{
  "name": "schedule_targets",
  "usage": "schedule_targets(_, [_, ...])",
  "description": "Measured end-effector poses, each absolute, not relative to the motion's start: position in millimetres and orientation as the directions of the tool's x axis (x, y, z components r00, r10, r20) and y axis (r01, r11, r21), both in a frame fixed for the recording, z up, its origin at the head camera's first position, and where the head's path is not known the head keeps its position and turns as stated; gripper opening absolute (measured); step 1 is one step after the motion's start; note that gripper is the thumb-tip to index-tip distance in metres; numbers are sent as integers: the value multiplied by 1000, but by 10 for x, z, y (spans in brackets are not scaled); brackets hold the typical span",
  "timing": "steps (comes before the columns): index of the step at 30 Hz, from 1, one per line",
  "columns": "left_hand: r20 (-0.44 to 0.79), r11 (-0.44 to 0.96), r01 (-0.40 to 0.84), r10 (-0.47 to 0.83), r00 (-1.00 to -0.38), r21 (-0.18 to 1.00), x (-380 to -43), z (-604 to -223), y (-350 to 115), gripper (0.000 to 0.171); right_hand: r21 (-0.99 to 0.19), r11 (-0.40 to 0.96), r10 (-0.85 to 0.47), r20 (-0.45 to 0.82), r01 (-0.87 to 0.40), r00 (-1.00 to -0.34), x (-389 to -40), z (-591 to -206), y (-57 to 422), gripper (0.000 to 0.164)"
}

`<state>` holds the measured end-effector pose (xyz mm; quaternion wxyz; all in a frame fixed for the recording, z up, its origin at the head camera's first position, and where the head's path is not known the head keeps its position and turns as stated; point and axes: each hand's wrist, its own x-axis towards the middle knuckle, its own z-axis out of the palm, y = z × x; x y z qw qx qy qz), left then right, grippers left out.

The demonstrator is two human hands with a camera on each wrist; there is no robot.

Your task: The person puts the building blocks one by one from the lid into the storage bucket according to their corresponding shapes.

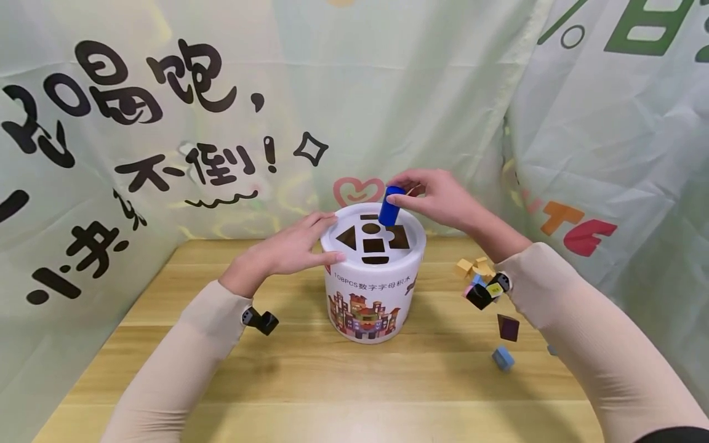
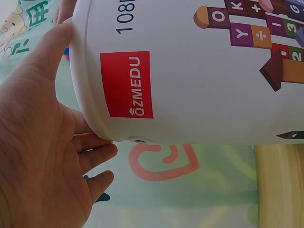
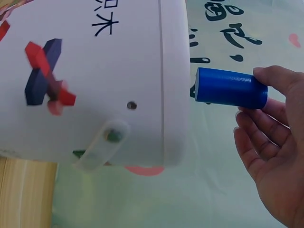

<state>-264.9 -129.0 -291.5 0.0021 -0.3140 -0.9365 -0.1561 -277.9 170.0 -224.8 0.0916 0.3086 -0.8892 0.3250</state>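
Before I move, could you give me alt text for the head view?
A right hand pinches a blue cylinder just above the lid of a white bucket, which has shaped holes. The left hand rests on the bucket's rim. Small blocks lie on the wooden table to the right.

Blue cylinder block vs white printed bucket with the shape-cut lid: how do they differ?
Look: the glossy blue cylindrical block is plain where visible; the white round bucket bears printed text and pictures.
Size: the block is far smaller than the bucket.
Pose: the right hand holds the block slightly tilted above the lid; the bucket stands upright on the wood-grain table.
Both have round sides.
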Motion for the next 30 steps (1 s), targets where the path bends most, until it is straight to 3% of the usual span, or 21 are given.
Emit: schedule_targets(30, [83, 756, 583, 588, -805, 299, -2629, -2898, -1294, 100, -553, 585, -581, 224, -593, -783, -2974, -2575, 1377, 33])
